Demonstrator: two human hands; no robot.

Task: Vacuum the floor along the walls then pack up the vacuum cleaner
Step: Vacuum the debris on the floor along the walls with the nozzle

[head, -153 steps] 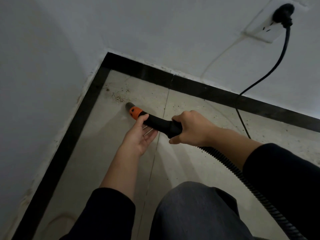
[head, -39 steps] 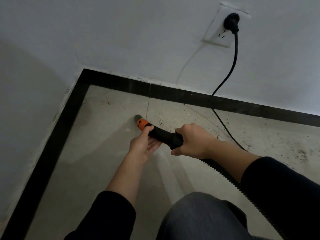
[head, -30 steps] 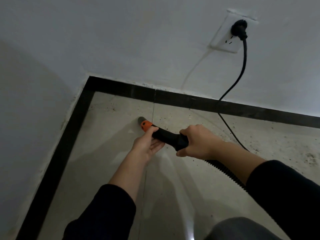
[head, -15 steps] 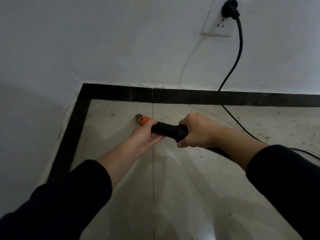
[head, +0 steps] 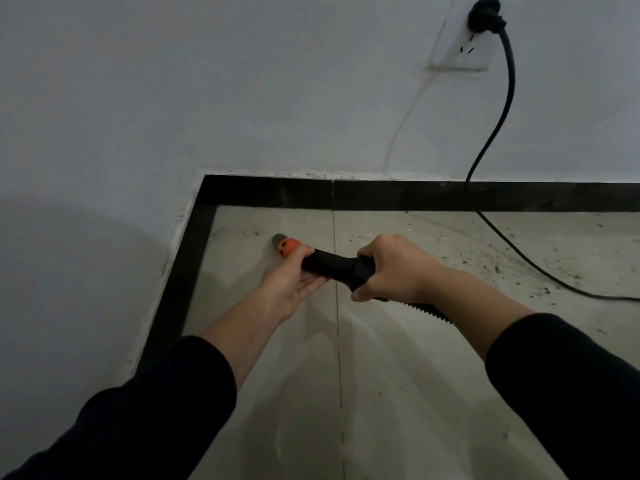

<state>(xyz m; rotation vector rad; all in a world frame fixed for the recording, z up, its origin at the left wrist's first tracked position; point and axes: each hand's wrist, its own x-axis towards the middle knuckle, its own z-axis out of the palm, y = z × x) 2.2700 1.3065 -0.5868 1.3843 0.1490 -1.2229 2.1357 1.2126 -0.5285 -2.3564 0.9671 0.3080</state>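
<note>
The black vacuum hose handle (head: pixel 329 265) ends in an orange collar and grey nozzle tip (head: pixel 284 243) that points at the floor near the room's corner. My left hand (head: pixel 289 282) holds the handle from below just behind the orange collar, thumb on top. My right hand (head: pixel 389 270) grips the rear of the handle, where the ribbed black hose (head: pixel 427 311) leaves it and runs under my right forearm. The vacuum's body is out of view.
A black power cord (head: pixel 498 133) hangs from a plug in the white wall socket (head: pixel 464 53) and trails right across the floor. A black border strip (head: pixel 415 195) runs along both walls. Dark dirt specks (head: pixel 512 268) lie on the pale tiles at right.
The view has risen and my knee has dropped out of sight. The nozzle has moved from the corner rightwards along the far wall, and both hands have kept their hold.
</note>
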